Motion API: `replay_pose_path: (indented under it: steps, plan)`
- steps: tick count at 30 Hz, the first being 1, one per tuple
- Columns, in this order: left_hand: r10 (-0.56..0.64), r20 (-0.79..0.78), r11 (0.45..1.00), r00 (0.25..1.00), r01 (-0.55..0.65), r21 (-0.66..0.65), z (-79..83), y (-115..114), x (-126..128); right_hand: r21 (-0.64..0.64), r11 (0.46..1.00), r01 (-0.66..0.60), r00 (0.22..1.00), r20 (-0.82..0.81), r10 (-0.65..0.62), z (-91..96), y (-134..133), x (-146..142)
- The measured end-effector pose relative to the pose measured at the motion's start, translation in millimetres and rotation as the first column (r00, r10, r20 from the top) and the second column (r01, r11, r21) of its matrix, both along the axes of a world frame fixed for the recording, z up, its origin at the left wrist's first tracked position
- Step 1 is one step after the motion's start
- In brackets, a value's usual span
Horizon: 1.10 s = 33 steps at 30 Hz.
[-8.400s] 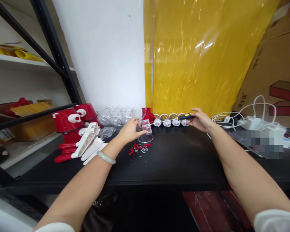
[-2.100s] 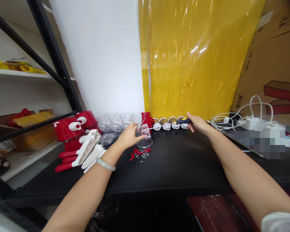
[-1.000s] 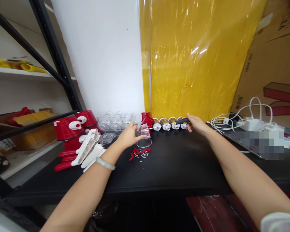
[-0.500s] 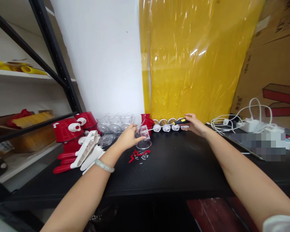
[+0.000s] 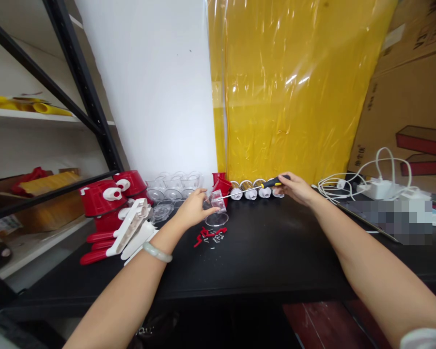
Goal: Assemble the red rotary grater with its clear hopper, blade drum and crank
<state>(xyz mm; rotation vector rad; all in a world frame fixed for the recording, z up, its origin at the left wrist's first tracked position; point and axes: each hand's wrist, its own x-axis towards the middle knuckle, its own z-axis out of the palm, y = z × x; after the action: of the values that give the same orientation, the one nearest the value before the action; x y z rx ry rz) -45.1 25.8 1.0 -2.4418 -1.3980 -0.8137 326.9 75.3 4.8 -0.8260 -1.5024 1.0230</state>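
Left hand [image 5: 193, 208] grips a clear part [image 5: 218, 200] just above the black worktop [image 5: 269, 242], directly behind the red clips [image 5: 207, 233]. Right hand [image 5: 294, 188] is closed on a screwdriver [image 5: 265, 184]; its shaft tip meets the clear part. Rollers [image 5: 250, 190] stand right of that part.

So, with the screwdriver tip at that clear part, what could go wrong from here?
The screwdriver in the right hand points at the clear part gripped by the left hand; a slip might jab that hand. The loose screws beside that wrist could get swept off the table.
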Motion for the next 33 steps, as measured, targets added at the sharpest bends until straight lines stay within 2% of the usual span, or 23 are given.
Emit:
replay_pose_path:
  steps: [2,4,7,9,10,12,14,16,19,21,23,26,28,31,33]
  plan:
    - [0.004,-0.001,1.0,1.0,-0.004,0.002,-0.7,0.4,0.1,0.02,0.994,0.107,0.981,0.16,-0.109,0.5,0.1,2.1]
    - [0.008,0.003,1.0,1.0,-0.008,0.001,-1.3,0.8,0.3,-0.021,0.986,0.167,0.964,0.214,-0.159,1.1,0.4,2.5]
    - [0.012,0.015,1.0,1.0,-0.012,-0.004,-1.3,0.7,0.6,-0.125,0.99,0.067,0.998,0.008,-0.067,1.7,-0.4,0.5]
    - [0.013,0.019,1.0,1.0,-0.012,-0.007,-0.7,0.1,0.7,-0.107,0.994,-0.027,0.994,-0.111,0.015,1.5,-1.3,-0.1]
    - [0.01,0.019,1.0,1.0,-0.01,-0.008,-0.3,-0.2,0.7,-0.081,0.996,-0.048,0.993,-0.116,0.039,1.1,-1.6,0.2]
    - [0.0,0.014,1.0,1.0,0.001,-0.008,0.1,-0.5,0.3,-0.049,0.999,-0.007,1.0,-0.012,0.006,0.1,-1.4,1.6]
    - [-0.011,0.006,1.0,1.0,0.011,-0.002,0.2,-0.3,-0.4,-0.038,0.994,0.106,0.984,0.147,-0.1,-0.3,-0.6,2.8]
    - [-0.015,-0.003,1.0,1.0,0.015,0.005,0.0,0.0,-0.9,-0.064,0.986,0.154,0.971,0.195,-0.139,0.5,0.2,2.8]
    - [-0.012,-0.006,1.0,1.0,0.012,0.007,-0.1,0.1,-0.7,-0.142,0.989,0.046,0.999,-0.012,-0.048,2.9,0.4,1.4]
    - [-0.004,-0.002,1.0,1.0,0.004,0.005,0.0,-0.1,-0.2,-0.143,0.99,-0.021,0.993,-0.118,0.004,3.3,0.3,0.7]
    - [0.002,0.001,1.0,1.0,-0.002,0.003,0.2,-0.4,0.3,-0.11,0.994,-0.008,0.995,-0.098,-0.003,1.9,0.7,0.5]
    - [0.003,0.002,1.0,1.0,-0.003,-0.002,-0.1,0.0,0.4,-0.041,0.991,0.125,0.99,0.063,-0.123,-1.7,2.2,-0.2]
    - [0.001,0.011,1.0,1.0,-0.001,-0.005,-0.8,0.7,0.0,-0.034,0.986,0.16,0.983,0.096,-0.156,-2.5,2.3,-1.1]
    - [0.001,0.019,1.0,1.0,-0.001,0.0,-1.7,1.6,-0.3,-0.122,0.99,0.07,0.996,-0.04,-0.075,-0.2,0.0,-1.8]
    - [-0.001,0.014,1.0,1.0,0.001,0.0,-1.5,1.6,0.0,-0.121,0.993,-0.013,0.994,-0.112,-0.001,2.0,-2.2,-0.9]
